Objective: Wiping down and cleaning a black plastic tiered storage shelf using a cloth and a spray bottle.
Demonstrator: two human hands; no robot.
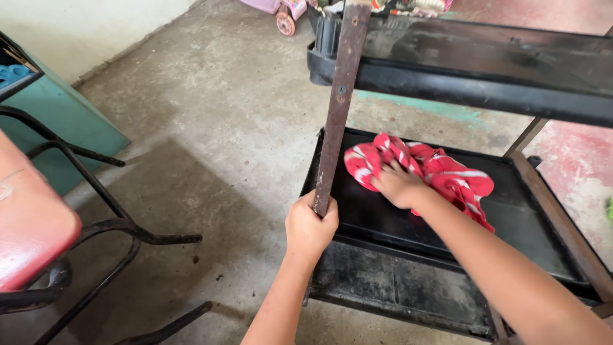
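Two hands: both are the person's own, seen from the head camera looking down.
Left hand (311, 225): fingers wrapped tight round the rusty metal upright (337, 102) of a black shelf rack, gripping it low, just above the middle shelf's front edge.
Right hand (399, 184): lies flat, palm down, fingers spread a little, pressing on a red-and-white cloth (447, 176); it grips nothing, it only bears down on the fabric.
Cloth position: bunched on the middle shelf tray (383, 220), toward the tray's back, under and beyond the right hand; its long axis runs from back-left to front-right across the tray.
Key relation: the cloth lies ahead of and to the right of the left hand, with the upright between them; the right hand is on it, so the right is by far the nearer.
Top shelf (485, 64): black, overhanging the tray from above.
Bottom shelf (396, 287): dusty, scuffed, below the tray's front rim.
Floor (211, 128): bare grey concrete, stained.
Left side: a red seat (29, 223) on a black tubular frame (108, 217), with a teal cabinet (70, 128) behind it.
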